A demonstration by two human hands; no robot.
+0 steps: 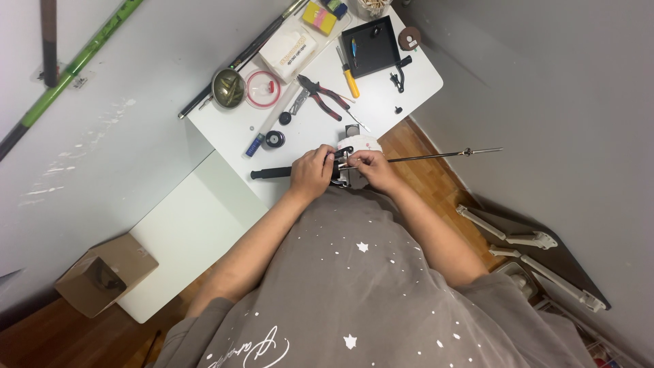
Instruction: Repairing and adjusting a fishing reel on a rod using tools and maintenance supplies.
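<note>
A thin black fishing rod [436, 155] lies across the near edge of the white table [381, 102], its handle end [269, 173] pointing left and its tip reaching right past the table. My left hand [312, 173] grips the rod by the reel seat. My right hand [373, 167] pinches a small part of the reel [345, 155] beside it, fingers closed. A white roll-like object [364, 142] sits just beyond my hands, partly hidden.
On the table lie red-handled pliers [325, 96], a yellow-handled knife [349, 79], a black tray [373, 46], a white box [288, 52], a metal bowl [228, 87], a clear lid [263, 88]. A cardboard box [103, 272] sits on the floor left; white frame parts [531, 240] right.
</note>
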